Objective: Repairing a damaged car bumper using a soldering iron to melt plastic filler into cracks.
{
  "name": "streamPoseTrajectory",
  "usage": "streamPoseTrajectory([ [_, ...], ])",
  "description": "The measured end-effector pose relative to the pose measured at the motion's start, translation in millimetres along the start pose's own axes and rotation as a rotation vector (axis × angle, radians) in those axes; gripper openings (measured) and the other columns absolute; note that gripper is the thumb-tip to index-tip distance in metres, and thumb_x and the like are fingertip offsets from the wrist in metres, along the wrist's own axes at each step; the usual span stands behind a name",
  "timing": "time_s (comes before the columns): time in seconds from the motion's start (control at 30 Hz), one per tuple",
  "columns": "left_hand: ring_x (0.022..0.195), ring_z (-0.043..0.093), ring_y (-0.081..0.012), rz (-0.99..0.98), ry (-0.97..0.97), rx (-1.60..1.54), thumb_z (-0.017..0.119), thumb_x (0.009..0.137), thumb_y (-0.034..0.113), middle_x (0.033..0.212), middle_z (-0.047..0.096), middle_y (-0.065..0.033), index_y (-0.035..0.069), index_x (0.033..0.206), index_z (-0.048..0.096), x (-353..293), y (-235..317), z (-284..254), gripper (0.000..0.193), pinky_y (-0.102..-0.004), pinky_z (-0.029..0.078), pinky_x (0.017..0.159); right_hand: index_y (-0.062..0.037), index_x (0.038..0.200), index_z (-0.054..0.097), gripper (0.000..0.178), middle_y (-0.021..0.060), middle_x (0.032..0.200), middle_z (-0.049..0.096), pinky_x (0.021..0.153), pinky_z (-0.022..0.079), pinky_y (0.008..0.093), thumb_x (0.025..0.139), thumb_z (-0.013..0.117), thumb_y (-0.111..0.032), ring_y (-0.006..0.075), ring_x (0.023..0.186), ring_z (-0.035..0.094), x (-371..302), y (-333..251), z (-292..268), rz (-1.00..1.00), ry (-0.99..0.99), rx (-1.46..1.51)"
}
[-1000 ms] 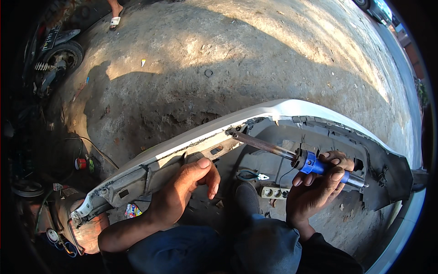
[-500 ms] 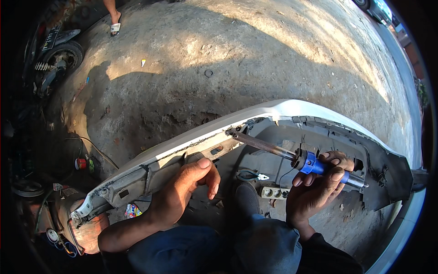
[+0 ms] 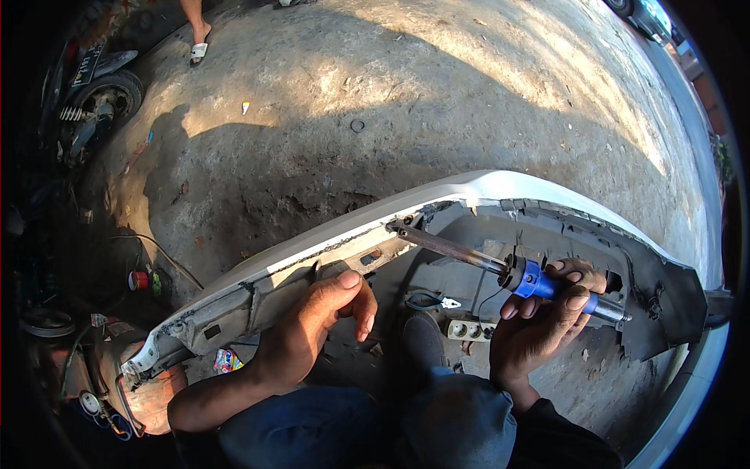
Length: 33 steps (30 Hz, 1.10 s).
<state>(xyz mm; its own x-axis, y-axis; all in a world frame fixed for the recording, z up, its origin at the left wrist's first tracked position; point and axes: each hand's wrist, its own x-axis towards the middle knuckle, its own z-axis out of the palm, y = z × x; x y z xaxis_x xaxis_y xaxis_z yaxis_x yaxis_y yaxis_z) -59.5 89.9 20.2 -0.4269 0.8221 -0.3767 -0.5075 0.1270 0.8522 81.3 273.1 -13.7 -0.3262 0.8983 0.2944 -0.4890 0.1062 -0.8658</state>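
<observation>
A long white car bumper (image 3: 406, 198) lies across in front of me, its inner side toward me. My right hand (image 3: 551, 313) is wrapped around the blue handle of a soldering iron (image 3: 539, 287). The iron's heat-stained metal shaft points left, and its dark tip meets the bumper's upper inner edge near a slot. At the bumper's left half, my left hand (image 3: 320, 313) is curled, the thumb resting beside the bent index finger. Whatever those fingers may hold is hidden.
Between my legs and the bumper lie pliers (image 3: 432, 300) and a white power strip (image 3: 470, 331). An orange tank (image 3: 148, 395) with a gauge stands at lower left. A motorcycle (image 3: 101, 98) is at far left, and another person's sandalled foot (image 3: 198, 51) at the top.
Both my hands, the soldering iron and the bumper stay in place. The other person's foot has shifted slightly downward, and an object shows at the top edge.
</observation>
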Motion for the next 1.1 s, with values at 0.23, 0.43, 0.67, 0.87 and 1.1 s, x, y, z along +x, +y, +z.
streamPoseTrajectory([
  [0.23, 0.077, 0.049, -0.0149, -0.006, 0.007, -0.003, 0.034, 0.104, 0.035, 0.079, 0.052, -0.0063, 0.001, 0.087, 0.053, -0.8, 0.7, 1.4, 0.043, -0.0306, 0.041, 0.076, -0.0014, 0.101, 0.042, 0.04, 0.0148, 0.098, 0.049, 0.038, 0.054, 0.0228, 0.096, 0.062, -0.035, 0.008, 0.046, 0.051, -0.4, -1.6, 0.4, 0.001, 0.004, 0.01],
  [0.43, 0.078, 0.05, -0.0149, -0.005, 0.004, -0.005, 0.034, 0.104, 0.035, 0.079, 0.052, -0.0062, 0.001, 0.086, 0.053, -1.0, 1.0, 1.1, 0.043, -0.0305, 0.041, 0.076, -0.0018, 0.101, 0.042, 0.04, 0.0152, 0.098, 0.05, 0.038, 0.054, 0.023, 0.095, 0.063, -0.035, 0.0081, 0.047, 0.052, -0.1, -0.8, -0.7, 0.016, 0.004, 0.005],
  [0.67, 0.07, 0.05, -0.0163, -0.004, 0.06, 0.01, 0.038, 0.098, 0.033, 0.076, 0.053, -0.0095, -0.005, 0.132, 0.045, 0.7, -0.5, 3.5, 0.051, -0.0316, 0.042, 0.068, -0.0021, 0.101, 0.042, 0.04, 0.015, 0.098, 0.05, 0.039, 0.055, 0.0231, 0.095, 0.063, -0.036, 0.0083, 0.047, 0.052, -0.3, -1.6, 0.2, 0.014, -0.001, 0.015],
  [0.87, 0.078, 0.05, -0.015, -0.011, 0.024, -0.017, 0.034, 0.104, 0.035, 0.079, 0.052, -0.0062, 0.001, 0.087, 0.054, -0.7, 0.8, 2.0, 0.042, -0.0307, 0.041, 0.076, -0.0028, 0.101, 0.041, 0.042, 0.0152, 0.098, 0.049, 0.039, 0.054, 0.0232, 0.095, 0.063, -0.038, 0.0081, 0.048, 0.052, 0.2, -2.3, -0.5, 0.031, 0.006, -0.023],
  [1.1, 0.077, 0.049, -0.0148, 0.0, 0.002, -0.014, 0.034, 0.104, 0.034, 0.079, 0.051, -0.0061, 0.001, 0.086, 0.053, -0.8, -0.5, 1.0, 0.042, -0.0305, 0.04, 0.076, -0.004, 0.105, 0.041, 0.034, 0.0148, 0.1, 0.05, 0.037, 0.052, 0.0219, 0.101, 0.053, -0.036, 0.0078, 0.049, 0.05, 3.6, -2.5, -0.3, 0.058, 0.059, 0.028],
])
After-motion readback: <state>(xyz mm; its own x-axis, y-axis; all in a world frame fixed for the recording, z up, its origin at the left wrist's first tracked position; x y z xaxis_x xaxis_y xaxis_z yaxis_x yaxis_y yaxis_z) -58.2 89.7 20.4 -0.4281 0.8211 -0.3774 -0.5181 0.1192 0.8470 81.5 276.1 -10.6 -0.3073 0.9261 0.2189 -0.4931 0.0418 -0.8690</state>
